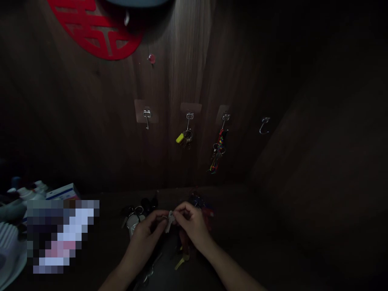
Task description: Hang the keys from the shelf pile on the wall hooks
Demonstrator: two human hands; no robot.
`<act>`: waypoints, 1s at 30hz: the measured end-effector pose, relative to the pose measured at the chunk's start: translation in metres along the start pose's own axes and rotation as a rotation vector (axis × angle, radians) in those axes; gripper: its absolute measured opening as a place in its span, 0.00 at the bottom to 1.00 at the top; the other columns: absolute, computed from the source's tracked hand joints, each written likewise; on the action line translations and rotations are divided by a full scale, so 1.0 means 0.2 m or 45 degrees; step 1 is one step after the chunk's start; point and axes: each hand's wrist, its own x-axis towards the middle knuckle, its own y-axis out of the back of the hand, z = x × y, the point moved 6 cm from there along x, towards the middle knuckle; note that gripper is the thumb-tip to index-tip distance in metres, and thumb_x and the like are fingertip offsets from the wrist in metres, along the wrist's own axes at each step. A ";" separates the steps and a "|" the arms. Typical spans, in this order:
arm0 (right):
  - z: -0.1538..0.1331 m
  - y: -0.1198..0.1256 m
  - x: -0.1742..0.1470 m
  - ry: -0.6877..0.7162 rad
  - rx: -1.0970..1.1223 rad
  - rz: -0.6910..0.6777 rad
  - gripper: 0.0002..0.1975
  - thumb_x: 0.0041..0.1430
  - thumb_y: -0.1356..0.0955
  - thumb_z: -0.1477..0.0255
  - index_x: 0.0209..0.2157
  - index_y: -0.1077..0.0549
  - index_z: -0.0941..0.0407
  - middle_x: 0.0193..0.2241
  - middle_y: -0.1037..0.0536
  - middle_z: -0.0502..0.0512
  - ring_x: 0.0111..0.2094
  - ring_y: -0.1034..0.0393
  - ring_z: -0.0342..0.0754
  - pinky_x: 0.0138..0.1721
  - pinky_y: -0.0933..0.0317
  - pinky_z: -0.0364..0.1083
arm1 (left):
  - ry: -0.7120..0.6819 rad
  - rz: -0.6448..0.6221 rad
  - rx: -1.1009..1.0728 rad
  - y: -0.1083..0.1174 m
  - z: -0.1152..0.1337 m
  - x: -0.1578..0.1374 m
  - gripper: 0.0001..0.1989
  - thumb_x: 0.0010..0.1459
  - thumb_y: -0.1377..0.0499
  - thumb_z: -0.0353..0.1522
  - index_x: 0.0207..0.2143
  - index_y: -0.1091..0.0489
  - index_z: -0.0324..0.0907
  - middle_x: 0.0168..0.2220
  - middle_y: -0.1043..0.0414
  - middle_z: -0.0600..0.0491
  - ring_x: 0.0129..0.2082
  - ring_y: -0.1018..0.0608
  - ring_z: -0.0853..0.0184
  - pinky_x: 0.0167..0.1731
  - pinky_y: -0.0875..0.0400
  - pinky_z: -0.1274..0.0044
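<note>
Above a dark wooden surface, my left hand (150, 227) and my right hand (191, 220) meet fingertip to fingertip. Both are closed in a pinch on small silvery keys (170, 223); a ring seems to show at the left fingertips, but it is dim. Beside my left hand lies a bunch of keys (132, 221) with rings and dark fobs. Behind and below my right hand are red and blue items, partly covered by it. A brass-coloured key (182, 262) lies under the right wrist, and thin metal pieces (150, 271) lie nearer to me.
On the back panel are metal hooks: a bare left hook (147, 117), one with yellow-tagged keys (184, 138), one with a colourful braided keychain (218, 151), and a bare right hook (264, 126). A red cutout (117, 50) hangs above. Bottles and a box (62, 191) crowd the left.
</note>
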 end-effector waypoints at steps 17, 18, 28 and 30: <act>-0.14 -0.02 -0.04 0.303 -0.245 -0.086 0.09 0.55 0.36 0.75 0.35 0.26 0.53 0.33 0.24 0.50 0.38 0.31 0.45 0.40 0.39 0.43 | 0.117 -0.038 -0.214 0.01 0.02 0.01 0.13 0.54 0.46 0.42 0.32 0.30 0.44 0.24 0.29 0.57 0.29 0.26 0.66 0.32 0.32 0.76; -0.14 -0.02 -0.04 0.303 -0.241 -0.096 0.09 0.56 0.36 0.75 0.37 0.26 0.53 0.34 0.24 0.51 0.38 0.31 0.45 0.40 0.39 0.43 | 0.105 -0.053 -0.212 0.00 0.02 0.01 0.13 0.54 0.46 0.43 0.32 0.30 0.44 0.24 0.29 0.57 0.29 0.27 0.66 0.32 0.33 0.76; -0.11 -0.01 -0.04 0.264 -0.261 -0.120 0.04 0.54 0.34 0.74 0.29 0.27 0.55 0.27 0.27 0.48 0.30 0.33 0.43 0.32 0.42 0.41 | 0.064 -0.014 -0.259 -0.01 -0.04 0.01 0.15 0.53 0.44 0.45 0.36 0.32 0.45 0.25 0.28 0.57 0.27 0.26 0.67 0.32 0.32 0.76; -0.12 -0.01 -0.04 0.280 -0.272 -0.104 0.04 0.54 0.34 0.74 0.28 0.27 0.55 0.26 0.28 0.48 0.29 0.34 0.42 0.32 0.42 0.41 | 0.076 0.005 -0.252 -0.01 -0.05 0.01 0.15 0.52 0.44 0.45 0.35 0.32 0.45 0.25 0.27 0.57 0.28 0.25 0.67 0.31 0.32 0.77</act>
